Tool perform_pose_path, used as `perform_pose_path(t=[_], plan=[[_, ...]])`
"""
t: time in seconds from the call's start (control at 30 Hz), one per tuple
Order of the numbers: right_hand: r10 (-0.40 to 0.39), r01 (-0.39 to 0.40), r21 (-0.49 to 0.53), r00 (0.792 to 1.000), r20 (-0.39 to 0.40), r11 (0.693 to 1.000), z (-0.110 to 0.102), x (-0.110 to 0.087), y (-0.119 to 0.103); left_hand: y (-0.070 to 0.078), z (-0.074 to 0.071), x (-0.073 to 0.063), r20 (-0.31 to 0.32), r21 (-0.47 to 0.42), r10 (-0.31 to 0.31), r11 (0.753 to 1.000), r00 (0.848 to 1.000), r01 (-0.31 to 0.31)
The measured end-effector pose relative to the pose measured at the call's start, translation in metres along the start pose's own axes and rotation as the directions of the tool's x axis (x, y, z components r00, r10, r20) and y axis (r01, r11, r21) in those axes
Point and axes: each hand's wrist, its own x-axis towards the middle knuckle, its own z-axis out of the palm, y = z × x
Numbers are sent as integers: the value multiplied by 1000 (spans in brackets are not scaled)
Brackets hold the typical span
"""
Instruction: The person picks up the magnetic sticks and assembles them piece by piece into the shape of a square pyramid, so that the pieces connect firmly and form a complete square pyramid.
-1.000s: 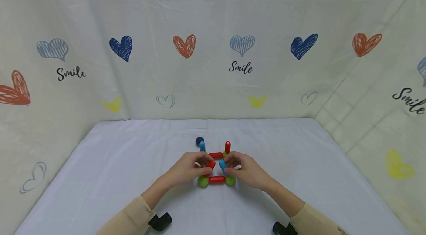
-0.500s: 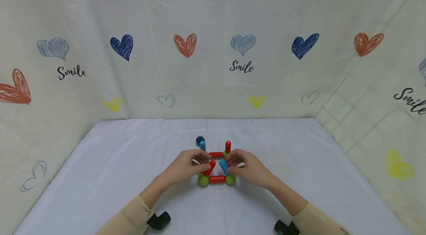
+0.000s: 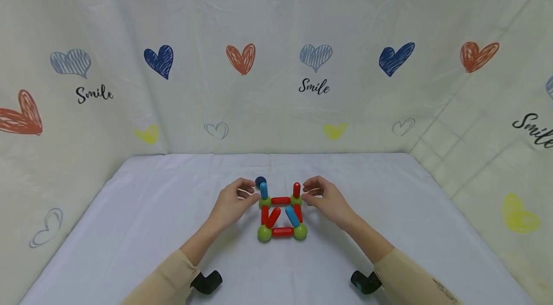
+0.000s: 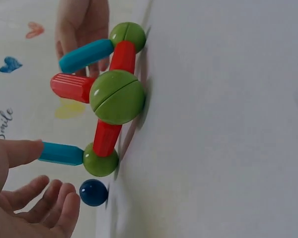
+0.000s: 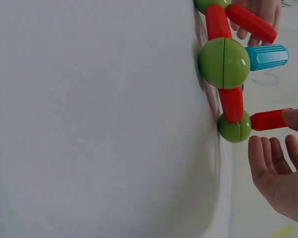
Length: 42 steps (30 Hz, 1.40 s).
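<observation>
A square frame of green balls point(image 3: 264, 233) joined by red rods point(image 3: 282, 232) lies on the white cloth. From its front corners a red rod point(image 3: 273, 217) and a blue rod point(image 3: 292, 216) lean inward. The back corners carry an upright blue rod point(image 3: 264, 190) on the left and an upright red rod point(image 3: 296, 189) on the right. My left hand point(image 3: 233, 203) is beside the back blue rod, its thumb at the rod's tip in the left wrist view. Fingers apart, my right hand point(image 3: 329, 201) is by the back red rod, thumb overlapping its end in the right wrist view.
A dark blue ball point(image 3: 260, 181) sits on the cloth just behind the back left corner. Black wrist cameras point(image 3: 207, 282) hang under both forearms. A pale curtain point(image 3: 276, 117) printed with hearts rises behind the table.
Both hands have let go of the leaning front rods and moved back and outward to the rear upright rods. The front red and blue rods stay leaning inward by themselves.
</observation>
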Motion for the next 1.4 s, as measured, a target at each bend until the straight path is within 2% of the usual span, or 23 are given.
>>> perform_pose_path(t=[0.1,0.3,0.37,0.53,0.7,1.1,1.4], plan=[[0,0,17,1000,-9,1000,3,5,1,-1,4,3,11,-12,-3,1000,1000,3],[-33,33,59,999,-3,998,9,12,6,1,10,10,30,-71,42,997,999,-40],[-43,43,67,999,2,997,11,13,7,0,11,12,38,-80,38,996,999,-35],[-72,71,51,997,13,996,13,14,8,0,14,14,58,-93,20,996,998,-15],[-99,98,36,995,26,995,13,13,7,1,16,12,80,-90,44,995,996,-37],[-137,137,14,987,78,991,11,10,5,6,18,8,165,-60,138,990,977,-129],[-135,135,7,986,95,991,15,7,1,8,18,8,214,-33,171,985,962,-168]])
